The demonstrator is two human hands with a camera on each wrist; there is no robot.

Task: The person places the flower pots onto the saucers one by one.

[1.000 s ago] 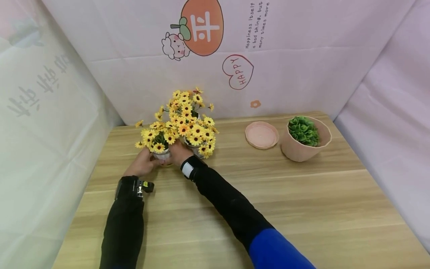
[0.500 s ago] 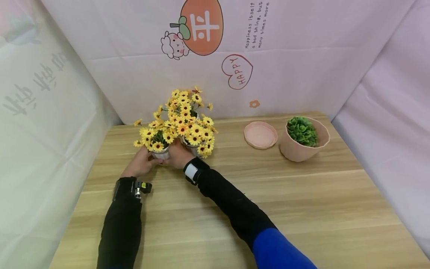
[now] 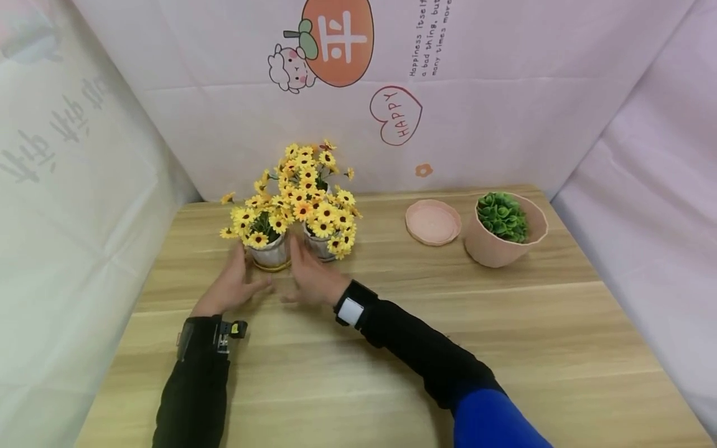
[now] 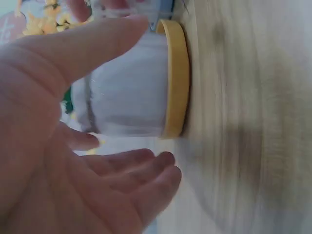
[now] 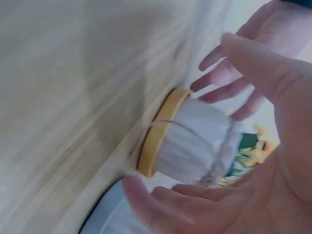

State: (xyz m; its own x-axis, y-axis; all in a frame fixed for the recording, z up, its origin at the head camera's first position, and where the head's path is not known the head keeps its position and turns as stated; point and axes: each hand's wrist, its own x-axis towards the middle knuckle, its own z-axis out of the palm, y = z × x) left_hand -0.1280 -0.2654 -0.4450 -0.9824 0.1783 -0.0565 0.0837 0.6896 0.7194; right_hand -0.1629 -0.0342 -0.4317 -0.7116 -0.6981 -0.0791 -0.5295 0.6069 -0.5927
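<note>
A whitish flowerpot of yellow daisy-like flowers stands upright on a yellow saucer at the table's left rear. On its left is my left hand, fingers spread and thumb apart from the pot in the head view. My right hand is on the other side, fingers extended between this pot and a second flowerpot. Neither hand grips anything. Both wrist views show the first pot between the two hands; whether a fingertip touches it, I cannot tell. More yellow flowers rise behind, their base mostly hidden.
Right of the flowers lies a shallow pink saucer. Beside it stands a pink pot with a green leafy plant inside. A printed white cloth hangs along the rear edge of the wooden table.
My hands have let go of the left flowerpot and drawn apart, back toward me. Its yellow saucer now shows in the head view, with the pot standing on it.
</note>
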